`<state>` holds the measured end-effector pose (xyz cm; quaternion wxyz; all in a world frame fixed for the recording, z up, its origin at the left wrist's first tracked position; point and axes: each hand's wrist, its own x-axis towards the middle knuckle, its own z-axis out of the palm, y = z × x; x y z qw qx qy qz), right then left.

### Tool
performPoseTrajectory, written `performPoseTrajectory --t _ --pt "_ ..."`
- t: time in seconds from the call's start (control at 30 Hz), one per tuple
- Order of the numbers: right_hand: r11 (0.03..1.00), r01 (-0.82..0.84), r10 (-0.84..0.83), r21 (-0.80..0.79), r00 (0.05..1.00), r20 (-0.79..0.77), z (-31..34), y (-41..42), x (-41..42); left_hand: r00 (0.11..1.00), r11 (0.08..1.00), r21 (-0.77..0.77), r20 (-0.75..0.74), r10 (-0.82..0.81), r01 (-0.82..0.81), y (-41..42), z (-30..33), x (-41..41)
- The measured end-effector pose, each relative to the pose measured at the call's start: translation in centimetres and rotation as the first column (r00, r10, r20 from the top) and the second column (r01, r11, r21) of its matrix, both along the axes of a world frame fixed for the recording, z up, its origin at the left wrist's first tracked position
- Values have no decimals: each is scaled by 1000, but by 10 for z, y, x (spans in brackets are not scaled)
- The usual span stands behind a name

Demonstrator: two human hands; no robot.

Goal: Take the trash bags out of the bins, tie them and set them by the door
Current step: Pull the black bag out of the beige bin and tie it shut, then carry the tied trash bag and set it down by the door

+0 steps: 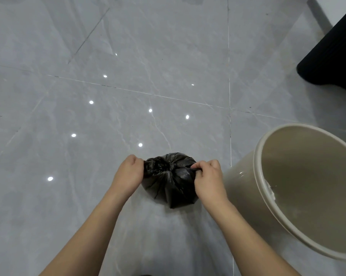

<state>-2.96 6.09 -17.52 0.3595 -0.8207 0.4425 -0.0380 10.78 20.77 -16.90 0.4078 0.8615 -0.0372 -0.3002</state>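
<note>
Grey floor tiles (108,116), both hands (128,174) clenched on bag (172,188) ends, cinching — yank harder and thin plastic could tear!

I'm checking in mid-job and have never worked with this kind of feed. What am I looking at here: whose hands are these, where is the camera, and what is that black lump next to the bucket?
There is no machine here. A person does the work with bare hands, and the single picture comes from a wide-angle camera worn on their head, looking forward and down. That is why both forearms reach in from the bottom edge.

The black lump is a trash bag sitting on the grey tiled floor. The left hand and the right hand each grip a bunch of the bag's plastic at its gathered top, on opposite sides, which looks like tying a knot.

To the right stands a beige bin, with no bag in it that I can see. The bright dots on the tiles are light reflections. A dark object sits at the upper right; I cannot tell what it is. No door is in view.
</note>
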Motion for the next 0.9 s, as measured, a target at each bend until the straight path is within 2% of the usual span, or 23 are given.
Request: performPoseTrajectory --t 0.1,0.2,0.3,0.4,0.47,0.5,0.67,0.8,0.9 --pt "997 32 -31 -64 999 20 -7 -3 -1 999 997 -82 49 -5 9 1 -1 -7" --pt "979 143 -156 146 984 82 -15 -4 -1 988 992 -23 96 -123 126 -2 -12 -8" --pt "883 274 -334 381 937 100 -21 0 5 981 982 -54 77 -178 182 -16 -24 -6" --pt "780 324 -446 535 888 113 -14 6 15 994 976 -208 -105 40 -61 -28 -24 0" --pt "791 307 -451 529 877 165 -4 5 25 971 954 -220 -167 170 -205 -35 -21 6" --pt "802 296 -448 519 872 196 2 3 32 968 951 -206 -147 203 -231 -39 -17 9" --pt "822 274 -477 498 809 343 61 -26 70 963 973 -159 181 198 -170 -74 43 46" --pt "842 253 -489 477 732 474 139 -72 97 886 981 -186 443 137 -59 -127 135 71" --pt "848 264 -508 460 655 559 201 -113 100 833 973 -231 541 113 18 -176 199 69"
